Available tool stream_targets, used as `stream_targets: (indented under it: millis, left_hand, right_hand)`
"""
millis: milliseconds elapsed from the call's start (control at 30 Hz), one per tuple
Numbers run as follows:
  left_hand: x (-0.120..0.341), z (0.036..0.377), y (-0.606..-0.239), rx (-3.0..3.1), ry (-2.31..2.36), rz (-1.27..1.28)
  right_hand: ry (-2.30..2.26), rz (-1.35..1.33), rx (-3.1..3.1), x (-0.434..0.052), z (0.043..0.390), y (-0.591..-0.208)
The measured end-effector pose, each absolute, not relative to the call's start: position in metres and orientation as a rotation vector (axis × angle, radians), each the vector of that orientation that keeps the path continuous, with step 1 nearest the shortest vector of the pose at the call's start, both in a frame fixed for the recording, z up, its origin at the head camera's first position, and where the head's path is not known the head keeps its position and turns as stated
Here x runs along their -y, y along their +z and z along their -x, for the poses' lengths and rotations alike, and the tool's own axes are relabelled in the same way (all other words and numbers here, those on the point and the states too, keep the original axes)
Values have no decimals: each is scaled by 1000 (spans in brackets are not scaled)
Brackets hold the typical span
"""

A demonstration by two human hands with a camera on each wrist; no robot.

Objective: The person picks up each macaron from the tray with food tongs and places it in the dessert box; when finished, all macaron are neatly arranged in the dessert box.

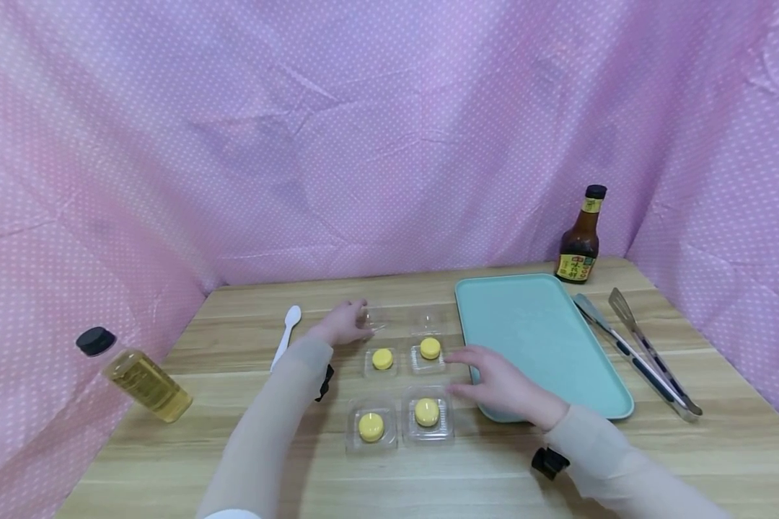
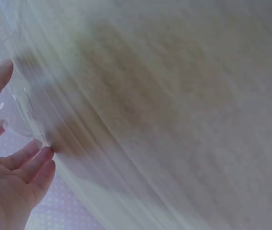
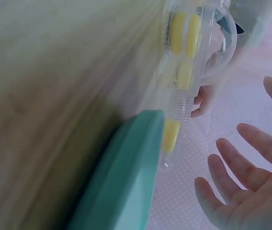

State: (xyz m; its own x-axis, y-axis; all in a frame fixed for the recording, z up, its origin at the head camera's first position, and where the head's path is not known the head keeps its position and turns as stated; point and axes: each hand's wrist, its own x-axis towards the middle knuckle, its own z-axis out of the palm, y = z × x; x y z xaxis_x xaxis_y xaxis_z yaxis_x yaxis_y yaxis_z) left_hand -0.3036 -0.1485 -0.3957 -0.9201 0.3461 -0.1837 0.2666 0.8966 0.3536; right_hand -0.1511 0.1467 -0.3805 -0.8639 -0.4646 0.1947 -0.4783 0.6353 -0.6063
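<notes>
Pink dotted cloth backs our wooden bench. From the head view, our left hand pinches a clear lid at the far-left one of four clear cups of yellow cakes, while our right hand hovers with relaxed fingers beside the teal tray. Left wrist view: fingertips touch the lid's edge. Right wrist view: the right hand's spread fingers hold nothing.
</notes>
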Motion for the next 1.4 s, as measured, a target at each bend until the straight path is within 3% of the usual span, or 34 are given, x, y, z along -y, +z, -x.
stream_targets:
  millis: [400, 1400]
  left_hand:
    - [161, 296, -383, -2836, 542, -464]
    - [148, 258, -374, -2848, 608, -792]
  right_hand:
    - [982, -918, 2817, -142, 170, -372]
    - [840, -907, 2887, -114, 210, -372]
